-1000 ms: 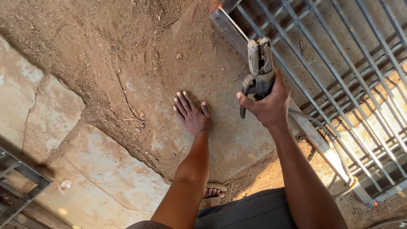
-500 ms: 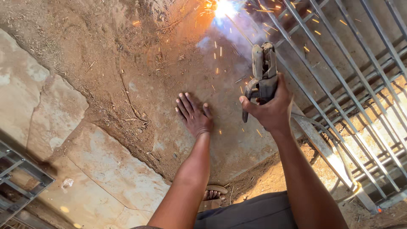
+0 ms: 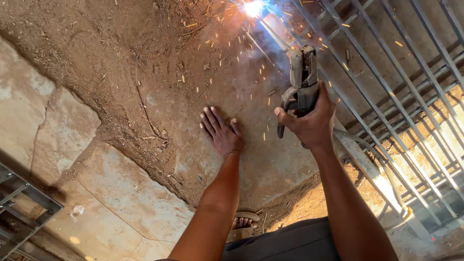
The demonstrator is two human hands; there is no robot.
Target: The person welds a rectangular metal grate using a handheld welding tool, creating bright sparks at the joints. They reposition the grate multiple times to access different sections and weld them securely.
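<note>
The fingers (image 3: 290,116) of the right hand (image 3: 309,123) are wrapped tight round the grip of a welding electrode holder (image 3: 302,79), thumb across the front and the lever of the clamp jutting down beside it. From the holder's nose a thin electrode rod (image 3: 273,34) runs up and to the left, and its tip sits in a bright arc (image 3: 253,8) at the corner of a metal grille (image 3: 386,72) that lies flat on the ground. Sparks scatter over the dirt below the arc, with a haze of smoke about it

The left hand (image 3: 221,133) holds nothing: it lies palm down on the ground (image 3: 121,72), its fingers spread and pressed on the packed earth, well apart from the grille, and seems to prop the person's weight. A sandalled foot (image 3: 244,220) shows between the two arms at the lower edge. To the left lie cracked concrete slabs (image 3: 63,135) and the corner of another metal frame (image 3: 19,198)

By my reading, a weld bead is being laid at the grille's corner joint, and it is mid-run. The move to follow asks for a steady right wrist, feeding the rod down as it burns short and keeping the tip just off the steel, while the braced left hand stays clear of the falling sparks
</note>
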